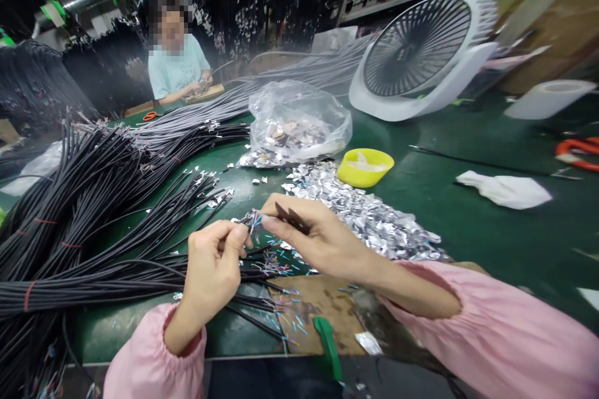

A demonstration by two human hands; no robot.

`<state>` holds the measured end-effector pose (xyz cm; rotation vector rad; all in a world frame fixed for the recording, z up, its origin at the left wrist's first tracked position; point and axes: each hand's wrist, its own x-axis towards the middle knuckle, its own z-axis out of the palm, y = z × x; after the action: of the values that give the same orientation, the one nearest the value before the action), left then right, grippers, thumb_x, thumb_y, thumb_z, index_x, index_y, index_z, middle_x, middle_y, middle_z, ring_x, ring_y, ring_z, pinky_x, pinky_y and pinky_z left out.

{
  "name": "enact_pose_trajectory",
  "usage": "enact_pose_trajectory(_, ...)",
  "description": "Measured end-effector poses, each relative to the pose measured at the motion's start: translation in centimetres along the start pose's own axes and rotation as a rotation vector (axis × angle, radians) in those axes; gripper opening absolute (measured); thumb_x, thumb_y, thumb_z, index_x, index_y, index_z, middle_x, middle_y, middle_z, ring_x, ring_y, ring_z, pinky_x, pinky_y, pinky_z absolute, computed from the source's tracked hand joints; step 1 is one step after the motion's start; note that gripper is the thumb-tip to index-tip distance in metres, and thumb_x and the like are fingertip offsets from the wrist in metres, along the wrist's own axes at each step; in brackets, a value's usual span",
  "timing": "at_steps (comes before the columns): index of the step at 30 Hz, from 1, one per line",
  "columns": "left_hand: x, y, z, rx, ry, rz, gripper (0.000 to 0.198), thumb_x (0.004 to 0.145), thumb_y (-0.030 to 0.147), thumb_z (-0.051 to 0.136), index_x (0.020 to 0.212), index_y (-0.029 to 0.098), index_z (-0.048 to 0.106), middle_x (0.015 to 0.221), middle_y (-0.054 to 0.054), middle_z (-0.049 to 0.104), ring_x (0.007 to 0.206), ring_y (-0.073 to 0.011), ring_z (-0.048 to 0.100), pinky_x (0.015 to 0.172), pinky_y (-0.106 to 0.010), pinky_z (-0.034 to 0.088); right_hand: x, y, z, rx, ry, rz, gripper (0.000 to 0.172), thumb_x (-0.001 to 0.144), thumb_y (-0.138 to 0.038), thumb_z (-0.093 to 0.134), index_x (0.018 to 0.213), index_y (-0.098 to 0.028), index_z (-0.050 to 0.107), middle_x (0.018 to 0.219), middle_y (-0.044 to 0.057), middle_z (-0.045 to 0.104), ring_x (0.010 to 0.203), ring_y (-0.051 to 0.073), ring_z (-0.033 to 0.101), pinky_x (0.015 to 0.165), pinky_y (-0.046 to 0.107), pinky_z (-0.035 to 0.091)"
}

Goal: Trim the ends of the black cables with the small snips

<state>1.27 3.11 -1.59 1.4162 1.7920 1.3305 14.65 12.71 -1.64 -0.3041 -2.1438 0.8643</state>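
Note:
Between my two hands, a cable end (254, 219) shows thin red, blue and white wires. My left hand (216, 260) pinches it from the left with thumb and forefinger. My right hand (318, 240) meets it from the right, its thumb and fingertips at the wires, and dark pointed metal blades (292, 218) stick out of its grip. Below the hands lie black cables (140, 274) with stripped, coloured ends. A brown board (322, 305) with wire scraps lies near the table's front edge, and a green handle (328, 346) rests over it. Silver foil scraps (369, 215) are heaped behind my right hand.
Bundled black cables (88, 199) fill the left side. Behind the hands are a plastic bag (299, 121) of scraps, a yellow bowl (365, 168) and a white fan (421, 53). Orange-handled scissors (580, 153) lie far right. A person (179, 65) sits across the green table (468, 230).

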Motion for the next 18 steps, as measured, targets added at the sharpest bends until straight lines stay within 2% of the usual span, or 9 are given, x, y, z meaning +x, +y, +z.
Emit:
enact_pose_trajectory(3, 0.0, -0.4, 0.1, -0.007, -0.023, -0.005, 0.04, 0.088, 0.044, 0.043, 0.062, 0.016, 0.055, 0.055, 0.001, 0.049, 0.048, -0.0084, 0.041, 0.044, -0.02, 0.029, 0.2, -0.2, -0.1, 0.079, -0.047, 0.047, 0.032, 0.094, -0.035, 0.037, 0.067, -0.019, 0.041, 0.062, -0.002, 0.041, 0.056, 0.01, 0.04, 0.052, 0.022, 0.036)
enact_pose_trajectory(8, 0.4, -1.2, 0.3, -0.105, -0.076, -0.034, 0.044, 0.088, 0.047, 0.042, 0.06, 0.015, 0.053, 0.052, 0.003, 0.043, 0.048, -0.0081, 0.037, 0.046, -0.021, 0.027, 0.2, 0.2, -0.1, 0.1, -0.102, -0.049, 0.036, 0.095, -0.041, 0.032, 0.067, -0.02, 0.04, 0.065, -0.001, 0.041, 0.06, 0.012, 0.04, 0.054, 0.025, 0.036)
enact_pose_trajectory(15, 0.8, -1.1, 0.0, -0.159, -0.148, -0.078, 0.044, 0.086, 0.048, 0.043, 0.059, 0.014, 0.054, 0.05, 0.004, 0.041, 0.046, -0.0067, 0.033, 0.045, -0.021, 0.024, 0.3, 0.6, -0.1, 0.068, -0.113, -0.12, 0.025, 0.093, -0.022, 0.037, 0.069, -0.018, 0.044, 0.067, 0.001, 0.047, 0.062, 0.012, 0.044, 0.056, 0.024, 0.038)
enact_pose_trajectory(18, 0.7, -0.6, -0.1, -0.18, -0.137, -0.077, 0.039, 0.086, 0.044, 0.046, 0.063, 0.014, 0.058, 0.05, 0.004, 0.041, 0.046, -0.0065, 0.034, 0.045, -0.02, 0.026, 0.3, 0.6, -0.1, 0.0, -0.079, -0.098, 0.022, 0.089, -0.017, 0.042, 0.067, -0.018, 0.047, 0.063, -0.001, 0.045, 0.058, 0.01, 0.043, 0.053, 0.022, 0.036)
